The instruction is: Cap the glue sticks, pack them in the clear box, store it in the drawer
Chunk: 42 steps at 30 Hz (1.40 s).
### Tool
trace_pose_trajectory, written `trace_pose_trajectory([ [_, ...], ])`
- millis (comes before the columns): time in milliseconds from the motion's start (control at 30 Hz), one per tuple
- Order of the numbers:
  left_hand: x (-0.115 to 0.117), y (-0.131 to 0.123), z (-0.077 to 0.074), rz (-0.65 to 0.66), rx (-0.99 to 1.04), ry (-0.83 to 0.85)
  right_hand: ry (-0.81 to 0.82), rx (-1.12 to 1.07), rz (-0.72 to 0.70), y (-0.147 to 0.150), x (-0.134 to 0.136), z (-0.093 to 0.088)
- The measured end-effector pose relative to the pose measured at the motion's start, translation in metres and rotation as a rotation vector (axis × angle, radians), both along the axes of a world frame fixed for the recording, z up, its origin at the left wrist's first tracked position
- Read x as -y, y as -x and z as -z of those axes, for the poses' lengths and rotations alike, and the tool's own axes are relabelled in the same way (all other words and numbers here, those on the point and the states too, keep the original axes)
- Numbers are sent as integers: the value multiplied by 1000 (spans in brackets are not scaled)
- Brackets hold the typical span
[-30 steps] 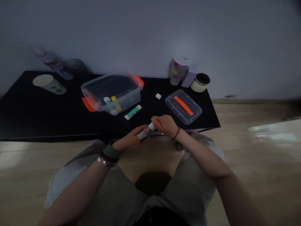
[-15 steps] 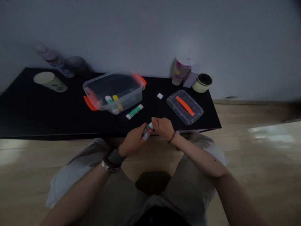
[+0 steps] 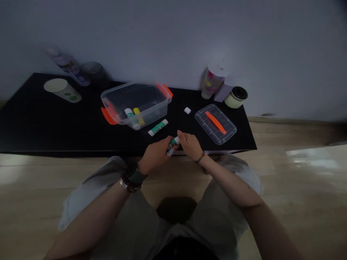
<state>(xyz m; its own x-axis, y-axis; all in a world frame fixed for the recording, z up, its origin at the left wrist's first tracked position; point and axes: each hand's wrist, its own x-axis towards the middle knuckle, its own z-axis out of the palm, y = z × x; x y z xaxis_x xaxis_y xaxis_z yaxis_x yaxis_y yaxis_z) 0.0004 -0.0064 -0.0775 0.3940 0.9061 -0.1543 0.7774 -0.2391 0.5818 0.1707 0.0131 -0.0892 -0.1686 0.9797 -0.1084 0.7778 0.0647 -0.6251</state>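
My left hand (image 3: 157, 154) is closed around a green-and-white glue stick (image 3: 173, 142) at the table's front edge. The fingers of my right hand (image 3: 190, 145) pinch the white upper end of that same stick. Just beyond them a second green-and-white glue stick (image 3: 158, 128) lies on the black table. A small white cap (image 3: 187, 110) rests to the right of it. The clear box (image 3: 154, 112) with orange latches stands behind, holding a white-and-green stick (image 3: 132, 118) and a yellow one (image 3: 139, 116).
A clear lid (image 3: 202, 123) with an orange handle lies on the black table (image 3: 89, 135) at right. Behind it are a patterned cup (image 3: 212, 83), a light box (image 3: 223, 90) and a cream pot (image 3: 233, 100). At left are a paper cup (image 3: 65, 92), a bottle (image 3: 71, 69) and a dark container (image 3: 96, 74).
The view has shifted slightly, so the table items appear a little further right. Both hands still hold the glue stick, its angle turned slightly flatter.
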Motion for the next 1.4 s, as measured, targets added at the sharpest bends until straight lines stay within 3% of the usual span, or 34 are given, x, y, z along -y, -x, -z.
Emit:
trace_pose_trajectory([
  [133, -4, 2, 2, 90, 348, 196, -129, -17, -148, -8, -3, -19],
  [200, -3, 2, 3, 104, 409, 224, -151, -5, -208, -9, -2, -23],
  [400, 9, -1, 2, -22, 38, 12, -79, 70, -144, -1, 1, -22],
  [567, 14, -4, 1, -85, -60, -78, 41, -144, -111, 2, -6, -18],
  [700, 5, 2, 5, -39, 171, 75, 74, -246, -150, -3, -9, -18],
  [833, -3, 9, 12, 8, 409, 232, -59, -110, -265, -8, -7, -20],
  [900, -3, 10, 13, 25, 347, 196, -81, -15, -294, -8, -5, -21],
  [1033, 4, 7, 9, 55, 21, 81, -22, 173, -299, -6, -2, -22],
  [1200, 12, -2, -1, 61, -288, -35, 54, 209, -247, -1, -7, -20],
  [1400, 10, -3, 0, 71, -344, -119, 147, 92, -212, -2, -13, -17],
])
